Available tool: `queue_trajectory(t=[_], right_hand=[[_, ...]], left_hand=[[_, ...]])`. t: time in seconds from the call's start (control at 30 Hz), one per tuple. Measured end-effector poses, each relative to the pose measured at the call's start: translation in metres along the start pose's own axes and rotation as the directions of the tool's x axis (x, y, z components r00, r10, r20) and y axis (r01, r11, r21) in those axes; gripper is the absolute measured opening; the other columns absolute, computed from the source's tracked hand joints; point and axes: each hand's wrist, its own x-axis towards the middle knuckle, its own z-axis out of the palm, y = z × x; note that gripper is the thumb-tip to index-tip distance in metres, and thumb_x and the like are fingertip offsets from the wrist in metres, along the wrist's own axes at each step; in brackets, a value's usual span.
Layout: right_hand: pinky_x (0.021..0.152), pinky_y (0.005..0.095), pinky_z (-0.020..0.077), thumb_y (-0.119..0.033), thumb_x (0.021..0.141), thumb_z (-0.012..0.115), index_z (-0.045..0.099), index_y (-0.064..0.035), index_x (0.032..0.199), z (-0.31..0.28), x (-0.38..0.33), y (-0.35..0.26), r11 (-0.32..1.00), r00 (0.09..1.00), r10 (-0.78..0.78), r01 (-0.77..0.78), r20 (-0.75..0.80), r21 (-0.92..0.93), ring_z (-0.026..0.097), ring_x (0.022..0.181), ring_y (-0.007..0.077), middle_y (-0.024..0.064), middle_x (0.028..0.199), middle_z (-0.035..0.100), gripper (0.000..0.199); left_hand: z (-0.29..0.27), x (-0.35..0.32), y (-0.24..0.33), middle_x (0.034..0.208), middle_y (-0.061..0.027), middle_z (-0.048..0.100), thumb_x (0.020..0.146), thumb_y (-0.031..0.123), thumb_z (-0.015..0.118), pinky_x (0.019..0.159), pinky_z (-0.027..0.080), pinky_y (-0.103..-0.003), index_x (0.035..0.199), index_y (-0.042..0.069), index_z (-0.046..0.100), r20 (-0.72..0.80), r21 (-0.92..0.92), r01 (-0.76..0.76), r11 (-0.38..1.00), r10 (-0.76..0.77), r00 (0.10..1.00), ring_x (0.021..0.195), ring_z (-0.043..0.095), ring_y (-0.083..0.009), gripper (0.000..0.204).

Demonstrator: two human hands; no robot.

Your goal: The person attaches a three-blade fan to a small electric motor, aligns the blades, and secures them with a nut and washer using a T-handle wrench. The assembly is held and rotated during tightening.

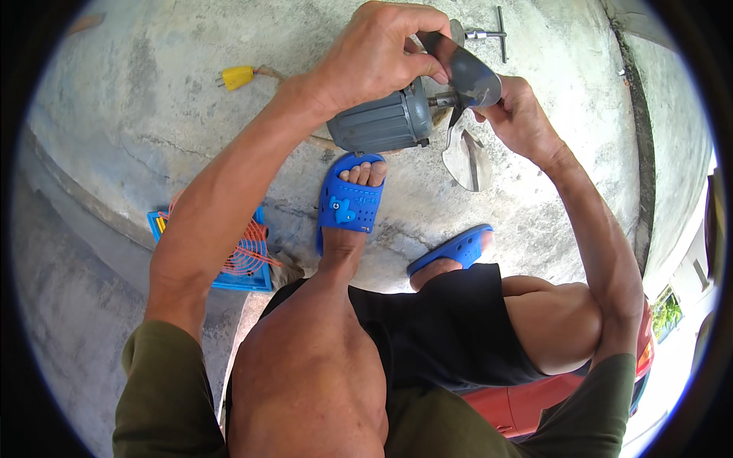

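Small raised lettering [366, 201], too small to make out, sits beside a blue figure [341, 209] on the left sandal [372, 191]. The ground [191, 126] is rough, cracked concrete; a red vehicle [500, 408] shows at lower right. The left hand [382, 52] pinches the dark blade [467, 75] between thumb and fingers, the right hand [525, 120] clasps its other edge, by the grey motor's [382, 122] shaft

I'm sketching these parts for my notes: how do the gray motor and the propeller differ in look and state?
The gray motor has a bulky, ribbed body; the propeller has thin, curved blades. The motor lies on the concrete, while the left hand and right hand hold the propeller. The motor is evenly gray; the propeller looks dark in places, bright elsewhere.
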Motion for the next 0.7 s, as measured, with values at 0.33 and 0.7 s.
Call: queue_trajectory(t=[0.33, 0.7], right_hand=[[0.066, 0.0352, 0.0523, 0.003, 0.111, 0.068, 0.078, 0.0034, 0.112, -0.0003, 0.0002, 0.0044, 0.999, 0.999, -0.045, 0.046, 0.022, -0.026, 0.062, 0.073, 0.0130, 0.0062, 0.078, 0.067, 0.011], [0.067, 0.0342, 0.0528, -0.001, 0.113, 0.071, 0.080, 0.0026, 0.113, -0.0056, 0.0009, 0.0024, 0.998, 0.999, -0.011, 0.013, 0.035, -0.055, 0.062, 0.074, 0.0119, 0.0040, 0.079, 0.067, 0.009]], left_hand=[[-0.0045, -0.0020, -0.0063, 0.103, -0.0140, 0.076, 0.091, -0.016, 0.080, 0.081, 0.066, -0.035, 0.106, -0.009, 0.075, 0.102, -0.220, 0.133, 0.966, -0.112, 0.988, 0.092, 0.079, -0.0205, 0.017], [-0.0042, 0.0011, 0.0000, 0.103, -0.0143, 0.078, 0.090, -0.012, 0.083, 0.077, 0.065, -0.035, 0.104, -0.008, 0.076, 0.065, -0.090, 0.050, 0.995, -0.044, 0.997, 0.091, 0.081, -0.0201, 0.016]])
